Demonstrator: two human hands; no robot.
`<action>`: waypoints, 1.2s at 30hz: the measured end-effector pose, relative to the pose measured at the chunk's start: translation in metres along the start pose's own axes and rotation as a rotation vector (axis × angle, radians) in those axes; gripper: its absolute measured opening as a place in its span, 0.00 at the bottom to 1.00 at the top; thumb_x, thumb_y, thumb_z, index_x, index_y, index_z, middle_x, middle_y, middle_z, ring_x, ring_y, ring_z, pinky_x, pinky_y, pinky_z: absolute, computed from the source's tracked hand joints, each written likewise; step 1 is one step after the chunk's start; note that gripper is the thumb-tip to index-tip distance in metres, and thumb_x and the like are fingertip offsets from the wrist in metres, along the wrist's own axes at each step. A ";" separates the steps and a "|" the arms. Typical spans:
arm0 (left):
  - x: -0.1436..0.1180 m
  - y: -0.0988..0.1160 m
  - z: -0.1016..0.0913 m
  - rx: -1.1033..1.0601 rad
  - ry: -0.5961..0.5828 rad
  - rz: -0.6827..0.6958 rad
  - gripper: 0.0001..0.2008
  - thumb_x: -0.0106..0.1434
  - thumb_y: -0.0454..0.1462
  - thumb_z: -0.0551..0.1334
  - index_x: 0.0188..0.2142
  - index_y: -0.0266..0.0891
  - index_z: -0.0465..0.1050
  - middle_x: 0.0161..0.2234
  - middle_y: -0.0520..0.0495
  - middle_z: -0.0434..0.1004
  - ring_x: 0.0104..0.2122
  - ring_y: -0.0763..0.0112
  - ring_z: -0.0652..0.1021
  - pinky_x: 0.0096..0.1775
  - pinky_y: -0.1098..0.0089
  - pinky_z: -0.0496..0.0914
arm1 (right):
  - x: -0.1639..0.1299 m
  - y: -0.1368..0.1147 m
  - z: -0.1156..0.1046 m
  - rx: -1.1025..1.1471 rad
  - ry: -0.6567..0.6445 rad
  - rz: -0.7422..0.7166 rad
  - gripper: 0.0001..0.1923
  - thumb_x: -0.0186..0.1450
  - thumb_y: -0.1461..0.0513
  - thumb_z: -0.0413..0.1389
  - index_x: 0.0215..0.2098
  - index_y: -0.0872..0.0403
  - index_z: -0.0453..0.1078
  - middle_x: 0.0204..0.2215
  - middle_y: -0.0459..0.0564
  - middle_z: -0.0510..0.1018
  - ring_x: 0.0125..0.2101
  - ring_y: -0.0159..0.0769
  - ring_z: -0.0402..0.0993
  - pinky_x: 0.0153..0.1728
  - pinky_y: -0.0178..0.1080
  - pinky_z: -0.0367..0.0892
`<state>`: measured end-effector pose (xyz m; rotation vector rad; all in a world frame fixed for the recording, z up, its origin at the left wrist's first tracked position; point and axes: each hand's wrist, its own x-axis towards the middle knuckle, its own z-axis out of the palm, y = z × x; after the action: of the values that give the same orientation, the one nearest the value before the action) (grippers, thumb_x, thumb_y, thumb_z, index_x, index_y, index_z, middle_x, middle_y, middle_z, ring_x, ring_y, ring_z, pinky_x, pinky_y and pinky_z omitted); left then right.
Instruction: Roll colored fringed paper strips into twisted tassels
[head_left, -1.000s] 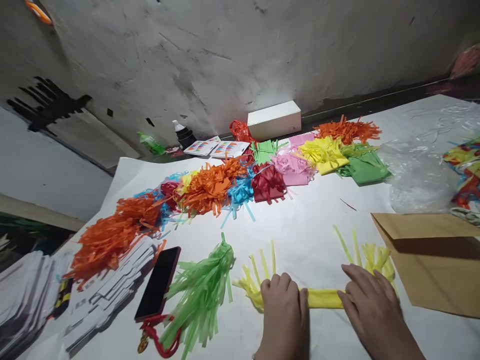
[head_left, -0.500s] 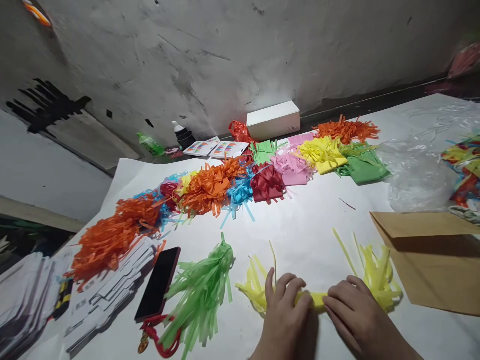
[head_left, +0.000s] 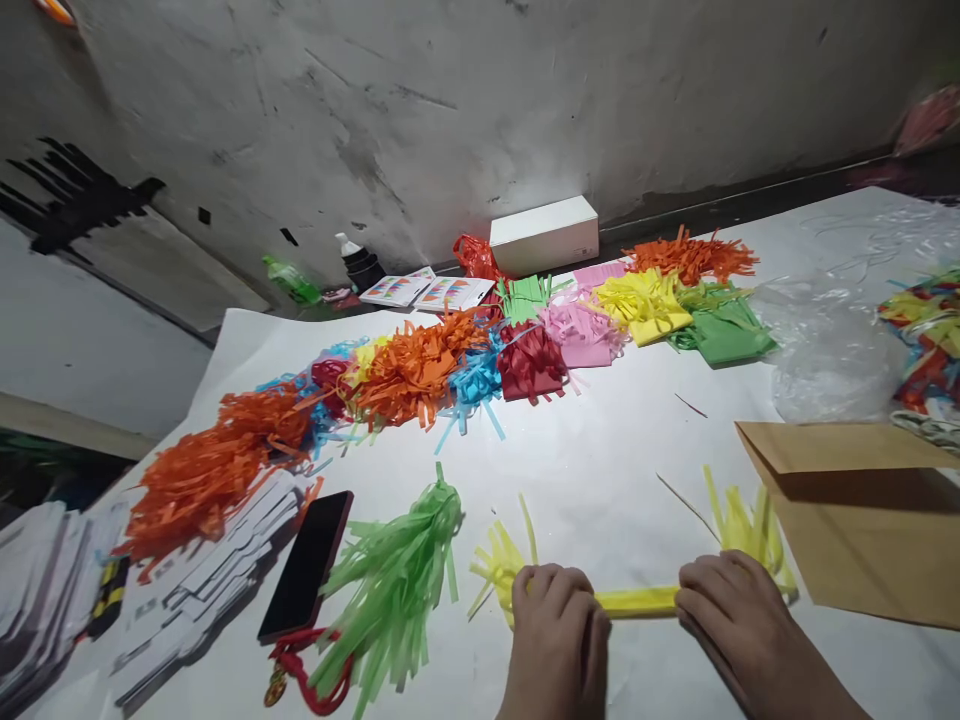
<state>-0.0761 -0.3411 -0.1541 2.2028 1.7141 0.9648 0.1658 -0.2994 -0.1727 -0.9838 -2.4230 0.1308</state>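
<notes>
A yellow fringed paper tassel (head_left: 637, 601) lies across the white sheet in front of me, its middle rolled into a narrow band and its cut strips fanning out at both ends. My left hand (head_left: 559, 625) is closed over the band's left part, fingers curled down on it. Over the right part, my right hand (head_left: 731, 610) is closed in the same way. Between the hands a stretch of band shows; the rest is hidden under my fingers. To the left of my left hand lies a finished-looking green paper tassel (head_left: 412, 570).
Behind the hands runs a row of fringed paper bundles, including orange (head_left: 424, 370), dark red (head_left: 531, 362) and yellow (head_left: 646, 308). A phone (head_left: 307, 565) and stacked papers (head_left: 206, 590) lie left. A brown paper envelope (head_left: 862, 545) and clear plastic (head_left: 832, 350) lie right.
My hands have moved apart along the yellow tassel, so a longer stretch of the rolled band shows. The fingers of my left hand have come together. The view has shifted slightly.
</notes>
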 end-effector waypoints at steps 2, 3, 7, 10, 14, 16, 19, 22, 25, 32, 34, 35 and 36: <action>0.004 0.004 0.000 0.056 -0.048 -0.083 0.11 0.68 0.29 0.54 0.30 0.41 0.68 0.33 0.48 0.74 0.36 0.63 0.73 0.48 0.54 0.61 | 0.001 -0.003 0.005 -0.075 0.018 0.079 0.09 0.72 0.68 0.49 0.37 0.51 0.68 0.36 0.48 0.74 0.38 0.40 0.73 0.52 0.52 0.55; 0.006 0.005 0.000 0.099 -0.070 -0.104 0.10 0.67 0.29 0.55 0.30 0.41 0.68 0.33 0.48 0.74 0.36 0.62 0.73 0.47 0.54 0.61 | 0.002 -0.005 0.008 -0.118 0.022 0.114 0.08 0.72 0.67 0.49 0.36 0.52 0.67 0.35 0.48 0.74 0.38 0.41 0.73 0.51 0.53 0.56; 0.012 0.004 0.001 0.194 -0.166 -0.148 0.08 0.64 0.29 0.58 0.30 0.40 0.69 0.34 0.48 0.74 0.36 0.60 0.73 0.47 0.53 0.62 | 0.010 -0.017 0.013 -0.189 0.080 0.101 0.10 0.71 0.69 0.49 0.42 0.53 0.70 0.42 0.53 0.77 0.45 0.45 0.73 0.56 0.57 0.53; 0.012 0.004 0.001 0.200 -0.174 -0.154 0.07 0.63 0.29 0.60 0.30 0.41 0.70 0.35 0.49 0.74 0.37 0.60 0.73 0.47 0.52 0.62 | 0.019 -0.029 0.016 -0.012 0.123 0.019 0.15 0.71 0.72 0.45 0.45 0.53 0.72 0.41 0.52 0.78 0.46 0.43 0.72 0.58 0.55 0.52; 0.009 0.002 0.002 0.102 -0.114 -0.096 0.06 0.61 0.30 0.63 0.34 0.42 0.71 0.38 0.48 0.74 0.39 0.60 0.73 0.50 0.53 0.62 | 0.031 -0.038 0.023 0.083 0.144 -0.018 0.19 0.70 0.75 0.42 0.29 0.53 0.67 0.25 0.45 0.69 0.30 0.37 0.64 0.49 0.48 0.56; 0.008 -0.001 0.004 0.050 -0.077 0.020 0.07 0.61 0.31 0.66 0.37 0.43 0.72 0.42 0.48 0.76 0.43 0.60 0.73 0.55 0.52 0.59 | 0.034 -0.038 0.023 0.096 0.135 -0.010 0.18 0.71 0.73 0.43 0.27 0.52 0.65 0.24 0.44 0.68 0.29 0.36 0.62 0.46 0.46 0.56; 0.007 -0.007 0.010 0.067 0.017 0.175 0.08 0.65 0.28 0.64 0.35 0.43 0.72 0.40 0.52 0.78 0.43 0.65 0.73 0.60 0.54 0.54 | 0.037 -0.040 0.021 0.170 0.115 0.010 0.16 0.74 0.69 0.44 0.30 0.52 0.67 0.27 0.45 0.70 0.30 0.36 0.63 0.46 0.45 0.55; 0.010 -0.010 0.011 0.065 -0.010 0.188 0.10 0.65 0.26 0.63 0.33 0.42 0.71 0.36 0.54 0.78 0.40 0.68 0.73 0.59 0.57 0.56 | 0.039 -0.042 0.022 0.204 0.110 -0.019 0.20 0.76 0.69 0.40 0.31 0.53 0.67 0.28 0.45 0.71 0.31 0.36 0.63 0.46 0.44 0.54; 0.014 -0.007 0.004 0.015 -0.092 0.141 0.09 0.63 0.27 0.67 0.31 0.41 0.71 0.35 0.54 0.78 0.38 0.68 0.72 0.52 0.59 0.61 | 0.036 -0.036 0.022 0.191 0.115 -0.045 0.21 0.76 0.70 0.39 0.30 0.54 0.67 0.27 0.45 0.69 0.30 0.36 0.62 0.44 0.43 0.55; 0.011 0.007 -0.007 -0.113 -0.126 0.010 0.09 0.66 0.26 0.57 0.31 0.39 0.69 0.35 0.49 0.74 0.38 0.64 0.70 0.44 0.57 0.60 | 0.005 -0.005 0.003 0.149 0.039 -0.019 0.14 0.72 0.73 0.45 0.42 0.54 0.70 0.38 0.48 0.73 0.41 0.38 0.67 0.59 0.49 0.50; 0.009 0.010 -0.003 -0.078 -0.112 -0.036 0.09 0.66 0.26 0.55 0.31 0.39 0.68 0.35 0.48 0.73 0.38 0.63 0.70 0.44 0.56 0.59 | 0.002 -0.005 0.004 0.127 0.015 0.064 0.12 0.72 0.71 0.47 0.41 0.52 0.69 0.38 0.48 0.72 0.42 0.39 0.68 0.58 0.50 0.50; 0.009 0.011 -0.001 -0.051 -0.108 -0.061 0.09 0.65 0.27 0.56 0.31 0.39 0.68 0.35 0.48 0.73 0.38 0.62 0.70 0.45 0.55 0.59 | 0.003 -0.007 0.006 0.106 0.011 0.112 0.11 0.72 0.70 0.48 0.40 0.52 0.69 0.37 0.47 0.72 0.41 0.39 0.68 0.57 0.51 0.50; 0.008 0.011 0.002 -0.022 -0.106 -0.084 0.08 0.64 0.27 0.56 0.32 0.39 0.68 0.35 0.47 0.72 0.38 0.62 0.70 0.45 0.54 0.59 | 0.004 -0.010 0.008 0.083 0.009 0.156 0.11 0.72 0.69 0.47 0.38 0.51 0.68 0.37 0.47 0.72 0.41 0.40 0.69 0.56 0.52 0.51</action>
<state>-0.0648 -0.3365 -0.1465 2.1099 1.7251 0.8279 0.1533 -0.3031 -0.1757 -1.1323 -2.3112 0.2797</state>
